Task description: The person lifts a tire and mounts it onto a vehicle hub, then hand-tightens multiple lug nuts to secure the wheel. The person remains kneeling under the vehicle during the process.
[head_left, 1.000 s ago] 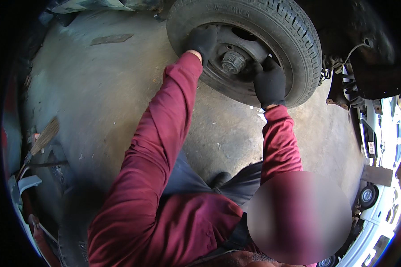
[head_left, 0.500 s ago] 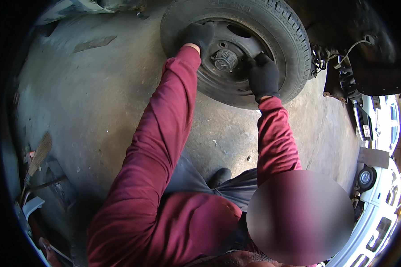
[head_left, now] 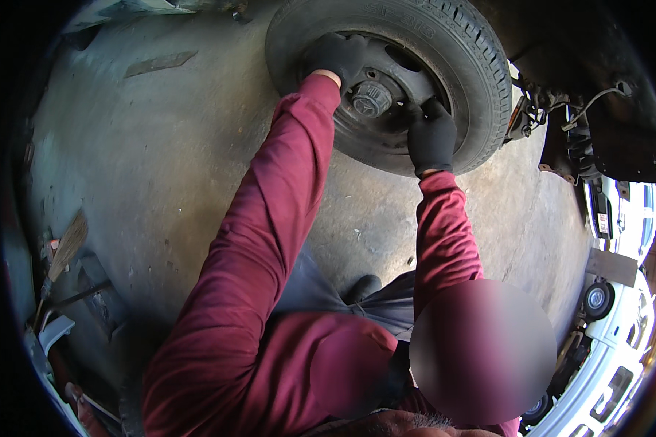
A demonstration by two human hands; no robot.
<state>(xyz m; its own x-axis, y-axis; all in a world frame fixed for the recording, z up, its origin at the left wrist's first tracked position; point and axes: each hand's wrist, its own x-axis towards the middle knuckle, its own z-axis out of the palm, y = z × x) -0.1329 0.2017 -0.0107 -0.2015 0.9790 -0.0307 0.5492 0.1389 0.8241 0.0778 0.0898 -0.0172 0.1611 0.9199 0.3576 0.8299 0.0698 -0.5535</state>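
A black tire on a dark steel rim makes up the wheel (head_left: 474, 95), which stands in front of me at the top of the view. A round center cap (head_left: 372, 99) sits in its hub. My left hand (head_left: 335, 58), in a black glove, grips the rim on its left side, its fingertips hidden. On the lower right of the rim is my right hand (head_left: 431, 137), gloved too, with curled fingers hooked at an opening beside the hub. Dark red sleeves cover both arms.
Right of the wheel, dark vehicle parts with a pale cable (head_left: 594, 102) hang close by. A flat strip (head_left: 160, 63) lies on the concrete floor (head_left: 160, 160). At the left edge are a broom (head_left: 69, 244) and assorted items. White vehicles (head_left: 619, 335) stand at far right.
The wheel has turned slightly clockwise, with both hands still on it. My right hand has shifted a little downward. The surrounding view has shifted slightly.
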